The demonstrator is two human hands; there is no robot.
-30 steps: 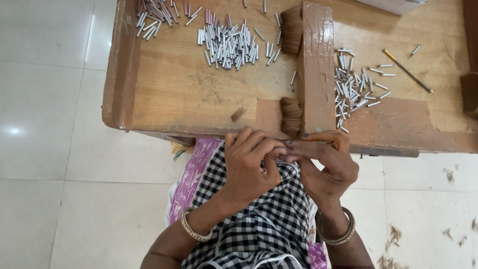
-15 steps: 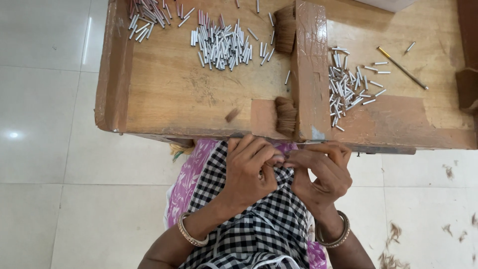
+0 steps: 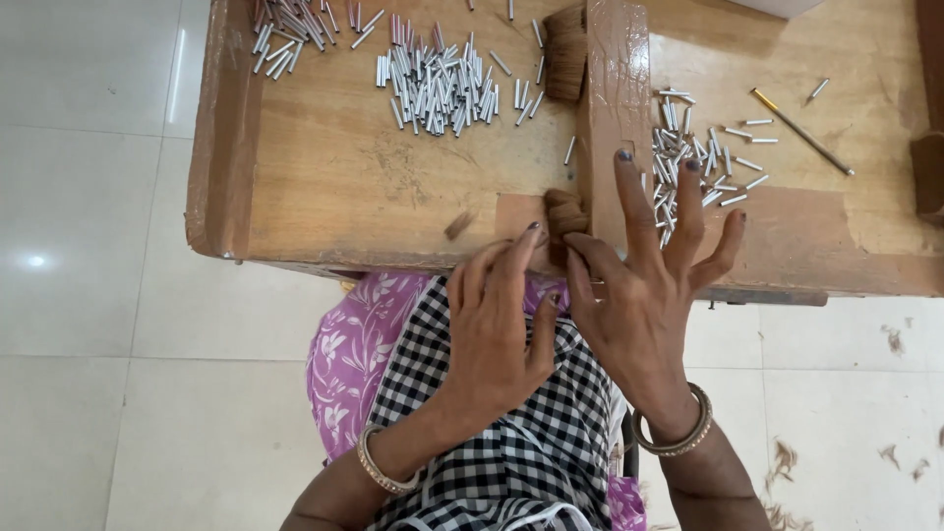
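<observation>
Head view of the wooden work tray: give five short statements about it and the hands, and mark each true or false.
1. Heaps of small silver metal tubes lie on the wooden work tray. True.
2. The right hand is a closed fist. False: its fingers are spread.
3. The left hand reaches toward the small brown fibre bundle. True.
4. A thin brass-tipped stick lies in the left compartment. False: the right one.
5. Both wrists are bare. False: each wears a bangle.

Small craft workshop, low wooden worktable, piles of metal tubes, tiled floor
</observation>
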